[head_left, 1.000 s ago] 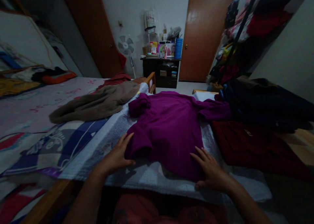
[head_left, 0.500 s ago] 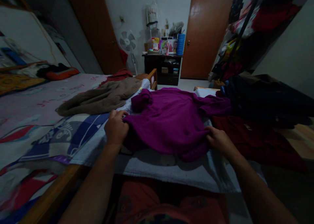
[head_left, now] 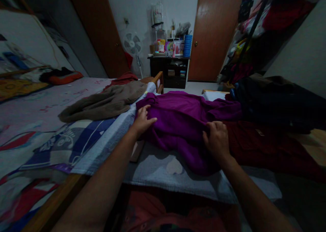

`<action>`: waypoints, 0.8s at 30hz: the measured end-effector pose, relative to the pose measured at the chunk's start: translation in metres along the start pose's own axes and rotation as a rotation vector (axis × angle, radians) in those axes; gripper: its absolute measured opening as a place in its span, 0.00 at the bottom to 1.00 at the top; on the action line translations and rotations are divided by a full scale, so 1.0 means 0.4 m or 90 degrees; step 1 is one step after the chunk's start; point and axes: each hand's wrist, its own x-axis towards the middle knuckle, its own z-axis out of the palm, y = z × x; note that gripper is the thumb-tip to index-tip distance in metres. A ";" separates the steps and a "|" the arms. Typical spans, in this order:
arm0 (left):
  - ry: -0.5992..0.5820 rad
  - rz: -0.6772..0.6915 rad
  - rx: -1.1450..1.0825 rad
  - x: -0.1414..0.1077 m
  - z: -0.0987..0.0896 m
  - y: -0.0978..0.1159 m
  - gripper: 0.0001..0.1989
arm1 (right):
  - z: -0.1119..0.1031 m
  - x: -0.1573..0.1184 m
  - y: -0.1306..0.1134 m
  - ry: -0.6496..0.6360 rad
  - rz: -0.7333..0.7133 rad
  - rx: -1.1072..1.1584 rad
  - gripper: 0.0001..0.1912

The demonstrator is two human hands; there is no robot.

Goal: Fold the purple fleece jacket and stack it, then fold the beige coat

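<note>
A purple long-sleeved top [head_left: 175,123] lies across a light blue cloth [head_left: 155,171], its near part folded up over the rest. My left hand [head_left: 144,121] rests on the left side of the top, fingers and thumb spread apart. On the right, my right hand [head_left: 217,140] touches the folded edge, with bent fingers on the fabric and the thumb held apart from them. Beneath the top's left corner, a flat brownish object [head_left: 137,150] shows in part. A pale heart shape [head_left: 175,166] is visible on the cloth in front.
Dark red folded clothing [head_left: 267,143] lies at right, below a pile of dark clothes [head_left: 280,99]. A brown-grey fuzzy garment [head_left: 104,101] lies on the bed [head_left: 68,93] at left. A wooden rail [head_left: 56,198] runs near my left arm. Beyond stand a fan [head_left: 132,43] and a dark cabinet [head_left: 168,72].
Both hands have moved from the near corners of the top, carrying its near edge up and away, so that part is now folded over. The left hand's fingers have opened.
</note>
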 end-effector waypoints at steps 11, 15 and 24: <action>-0.188 0.279 0.351 -0.225 0.087 0.020 0.09 | 0.101 -0.133 -0.080 -0.386 -0.299 0.220 0.43; -0.398 0.326 0.404 -0.308 0.110 0.038 0.06 | 0.114 -0.123 -0.058 -0.397 -0.282 0.210 0.40; -0.392 0.287 0.540 -0.306 0.119 -0.020 0.21 | 0.089 -0.072 -0.025 -0.282 -0.192 0.497 0.15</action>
